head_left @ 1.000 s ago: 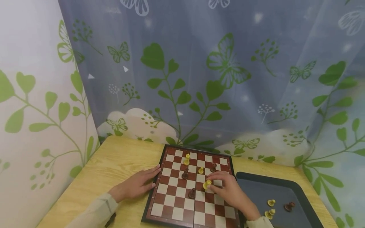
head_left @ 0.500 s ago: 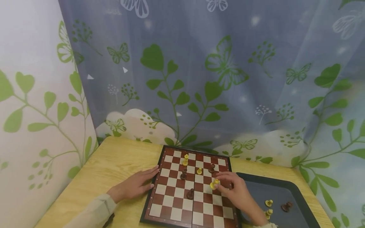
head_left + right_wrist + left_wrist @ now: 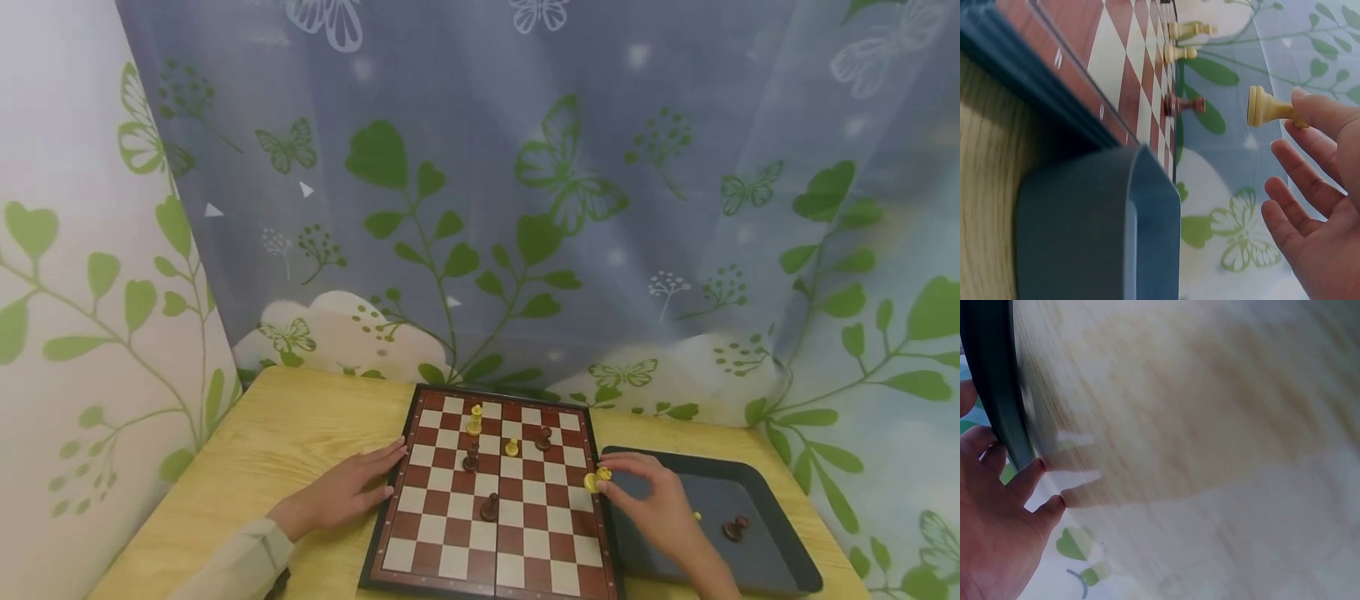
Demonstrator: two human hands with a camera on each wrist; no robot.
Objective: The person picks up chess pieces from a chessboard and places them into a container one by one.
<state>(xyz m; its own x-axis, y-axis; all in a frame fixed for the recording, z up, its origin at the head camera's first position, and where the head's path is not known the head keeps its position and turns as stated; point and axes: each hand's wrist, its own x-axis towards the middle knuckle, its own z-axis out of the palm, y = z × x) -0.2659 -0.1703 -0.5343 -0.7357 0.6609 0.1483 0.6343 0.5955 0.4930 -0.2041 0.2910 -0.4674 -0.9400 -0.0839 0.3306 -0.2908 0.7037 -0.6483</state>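
My right hand (image 3: 656, 504) pinches a yellow chess piece (image 3: 592, 482) between thumb and fingertips, over the right edge of the chessboard (image 3: 433, 529). The right wrist view shows the piece (image 3: 1263, 107) tilted on its side in that view, clear of the board, its top covered by the fingertips. On the board's left edge rest the fingertips of my left hand (image 3: 337, 496), its fingers extended. A tall yellow piece (image 3: 475, 422), a yellow pawn (image 3: 512, 447) and three dark pieces, one of them near the middle (image 3: 490, 507), stand on the squares.
Right of the board lies a dark tray (image 3: 806, 567) with a dark chess piece (image 3: 736, 528) lying in it. A bit of a yellow piece (image 3: 697, 516) shows there beside my right hand. A patterned curtain (image 3: 480, 208) hangs behind the wooden table (image 3: 322, 408).
My right hand has carried the yellow piece from the board's middle right to its right edge, now covering most of the tray's yellow pieces. The left hand stays at the board's edge.
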